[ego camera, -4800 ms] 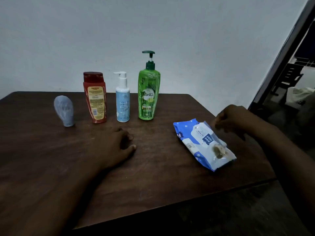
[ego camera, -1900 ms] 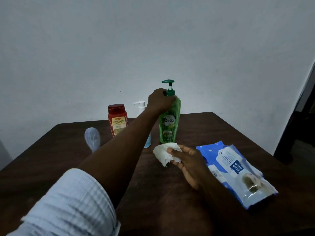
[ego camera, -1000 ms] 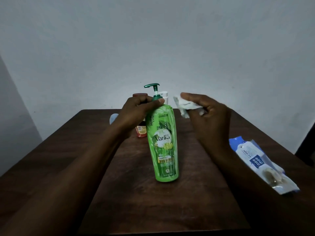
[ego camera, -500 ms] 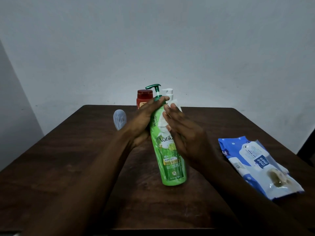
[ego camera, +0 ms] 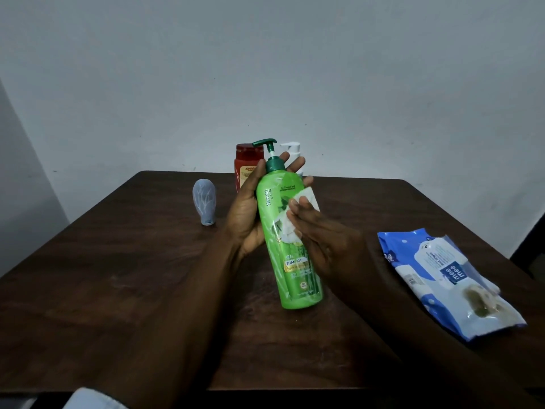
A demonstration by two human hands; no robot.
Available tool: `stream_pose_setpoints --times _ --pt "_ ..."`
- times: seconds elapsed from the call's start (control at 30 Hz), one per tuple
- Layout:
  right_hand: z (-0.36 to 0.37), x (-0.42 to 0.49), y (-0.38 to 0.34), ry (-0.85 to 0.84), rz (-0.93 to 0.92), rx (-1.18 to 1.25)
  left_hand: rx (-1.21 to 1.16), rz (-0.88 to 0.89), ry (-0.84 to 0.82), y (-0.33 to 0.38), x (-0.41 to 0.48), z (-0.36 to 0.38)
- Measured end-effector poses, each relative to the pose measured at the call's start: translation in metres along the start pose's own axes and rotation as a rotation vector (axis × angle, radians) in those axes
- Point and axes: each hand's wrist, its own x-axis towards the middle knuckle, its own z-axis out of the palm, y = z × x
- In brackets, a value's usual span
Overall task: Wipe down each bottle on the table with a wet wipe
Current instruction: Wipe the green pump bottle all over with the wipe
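Head view of a dark wooden table (ego camera: pixel 124 290) set against a pale wall. The green pump bottle (ego camera: pixel 287 231) is tilted, its pump head leaning away and to the left, its base low over the middle of the table; whether the base touches the wood cannot be told. The left hand (ego camera: pixel 250 211) cradles the bottle from behind and from the left, palm against the upper body, thumb along the near left edge below the collar, fingers spread wide and reaching past the far side by the neck: a loose, half-open clasp that nonetheless carries the bottle. The right hand (ego camera: pixel 321 237) lies nearly flat against the front of the bottle, fingers extended, pressing a white wet wipe (ego camera: pixel 298 214) onto the label; the wipe shows above and below the fingertips. Behind the bottle stand a red bottle (ego camera: pixel 246 166) and a white pump bottle (ego camera: pixel 293 150), both partly hidden. A grey-blue bottle (ego camera: pixel 204 204), standing on its cap, is to the left, apart from the hands. The blue wipes packet (ego camera: pixel 442 278) lies flat at right
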Motion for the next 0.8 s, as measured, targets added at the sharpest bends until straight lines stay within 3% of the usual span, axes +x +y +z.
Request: stream_pose_setpoints --times 0.33,0.8 --pt "-0.023 -0.060 -0.009 -0.404 -0.203 -0.043 -0.064 0.005 -0.106 -0.007 0.006 -0.014" --pt "0.004 0.035 -0.005 -0.172 -0.058 -0.166 -0.072 -0.163 -0.153 -0.012 0.000 -0.012"
